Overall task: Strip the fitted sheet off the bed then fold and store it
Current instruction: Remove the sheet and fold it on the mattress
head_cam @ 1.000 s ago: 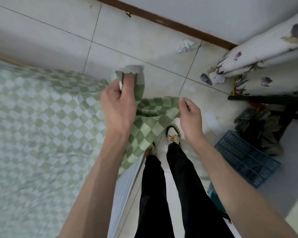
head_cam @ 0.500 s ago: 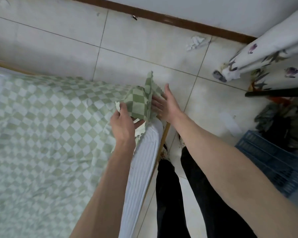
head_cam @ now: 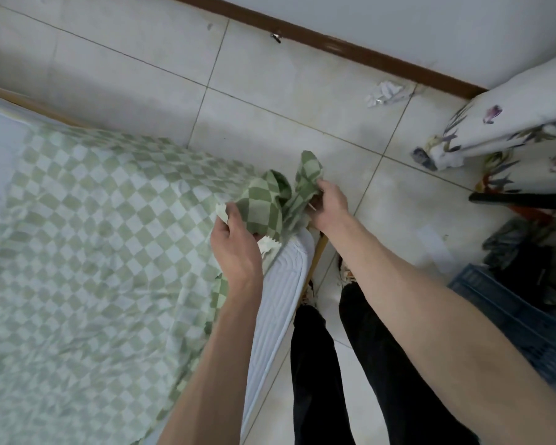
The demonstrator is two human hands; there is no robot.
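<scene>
left hand (head_cam: 235, 248) + right hand (head_cam: 329, 205): each grip closed on fitted sheet (head_cam: 109, 239) corner | soft, light, floppy | best held at corner seams

Beyond the bed corner the tiled floor (head_cam: 161, 78) lies open as far as the brown skirting board (head_cam: 360, 51), with only a crumpled paper scrap (head_cam: 386, 93) near the wall. On the left the mattress (head_cam: 280, 290) and the checked sheet (head_cam: 87, 239) fill the space. On the right, flowered bedding (head_cam: 507, 133) hangs over a dark bar (head_cam: 523, 200), and a blue crate (head_cam: 511, 313) with dark clothes (head_cam: 527, 248) narrows the passage. The person's legs (head_cam: 353, 364) stand in the near gap beside the bed frame (head_cam: 318, 255).
</scene>
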